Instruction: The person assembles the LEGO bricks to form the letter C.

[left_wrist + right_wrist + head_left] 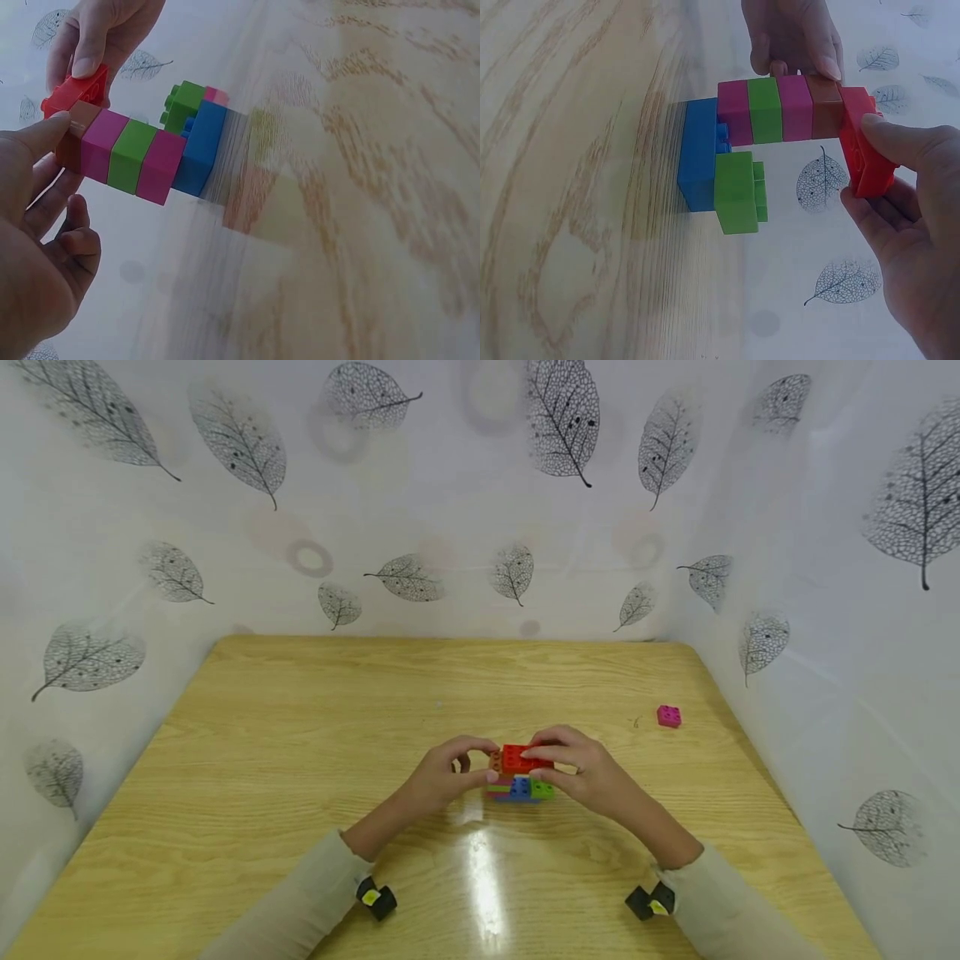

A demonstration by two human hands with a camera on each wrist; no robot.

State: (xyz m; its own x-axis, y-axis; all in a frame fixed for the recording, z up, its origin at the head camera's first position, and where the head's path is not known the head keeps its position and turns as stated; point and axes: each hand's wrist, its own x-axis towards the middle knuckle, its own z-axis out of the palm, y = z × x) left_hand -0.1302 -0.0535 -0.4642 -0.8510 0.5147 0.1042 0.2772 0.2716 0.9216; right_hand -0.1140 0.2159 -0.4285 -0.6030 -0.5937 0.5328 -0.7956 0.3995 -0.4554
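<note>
A stack of toy building bricks stands on the table. Its base is a blue brick with a green brick on one end. On the other end rises a column of magenta, green and magenta again, topped by a brown brick. A red brick lies across the top and juts out over the green side. My left hand pinches the brown brick between thumb and fingers. The right hand grips the overhanging end of the red brick, its thumb on the near side.
A loose pink brick lies toward the table's far right. The wooden table is bordered at the back and sides by a white curtain printed with leaves.
</note>
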